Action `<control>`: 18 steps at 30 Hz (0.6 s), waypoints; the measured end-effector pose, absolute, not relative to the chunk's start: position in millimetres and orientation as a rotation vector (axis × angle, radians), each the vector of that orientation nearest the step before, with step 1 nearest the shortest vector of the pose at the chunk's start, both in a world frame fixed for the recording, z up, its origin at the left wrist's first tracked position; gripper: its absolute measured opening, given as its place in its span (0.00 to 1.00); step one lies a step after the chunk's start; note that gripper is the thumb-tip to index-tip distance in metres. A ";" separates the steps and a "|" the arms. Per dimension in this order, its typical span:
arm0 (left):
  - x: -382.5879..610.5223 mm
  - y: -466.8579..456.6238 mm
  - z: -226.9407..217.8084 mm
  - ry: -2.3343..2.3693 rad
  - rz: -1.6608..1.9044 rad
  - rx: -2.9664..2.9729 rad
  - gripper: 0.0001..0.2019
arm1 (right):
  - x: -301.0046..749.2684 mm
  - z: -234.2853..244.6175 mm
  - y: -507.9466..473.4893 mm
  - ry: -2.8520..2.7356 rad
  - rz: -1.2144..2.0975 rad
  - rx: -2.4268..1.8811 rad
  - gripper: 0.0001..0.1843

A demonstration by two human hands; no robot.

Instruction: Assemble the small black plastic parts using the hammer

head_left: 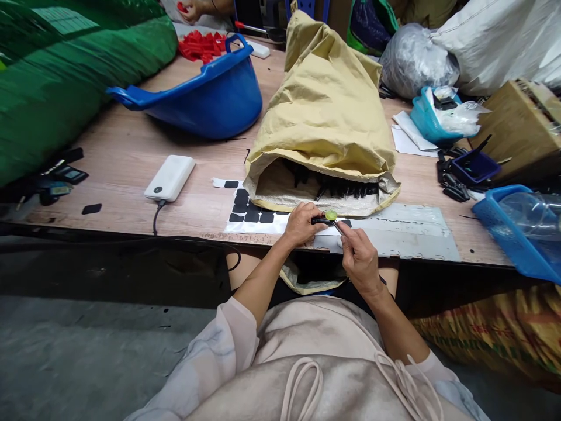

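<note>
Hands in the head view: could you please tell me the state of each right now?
Left hand: closed, holding a small black piece.
Right hand: closed, holding a thin rod-like tool.

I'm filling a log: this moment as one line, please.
left hand: holds black piece | right hand: holds green-tipped tool | sack: mouth open

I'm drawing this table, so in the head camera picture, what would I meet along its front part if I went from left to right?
Loose black pad, white power bank, left hand, round green thing, right hand, blue basket.
</note>
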State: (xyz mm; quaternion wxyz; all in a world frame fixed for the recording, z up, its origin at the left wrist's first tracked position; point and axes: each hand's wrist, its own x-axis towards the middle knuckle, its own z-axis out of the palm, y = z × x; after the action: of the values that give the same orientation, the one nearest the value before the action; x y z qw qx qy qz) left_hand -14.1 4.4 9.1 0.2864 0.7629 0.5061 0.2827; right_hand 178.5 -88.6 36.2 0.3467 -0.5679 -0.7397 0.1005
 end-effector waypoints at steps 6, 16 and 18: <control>-12.7 3.0 9.0 1.373 0.756 2.021 0.07 | 179.7 24.4 -90.3 -1.934 0.178 -1.494 0.22; -10.4 2.6 10.3 1.404 0.745 2.044 0.08 | 191.6 28.3 -93.2 -1.881 0.232 -1.489 0.22; -10.5 2.5 10.9 1.408 0.744 2.043 0.09 | 194.1 28.8 -90.9 -1.881 0.218 -1.505 0.21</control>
State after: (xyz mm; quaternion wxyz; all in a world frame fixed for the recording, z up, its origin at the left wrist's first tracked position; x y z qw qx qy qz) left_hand -10.5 2.5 10.9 0.2721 0.7590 0.5231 0.2762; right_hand 194.1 -90.9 28.8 0.3535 -0.5820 -0.7274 0.0844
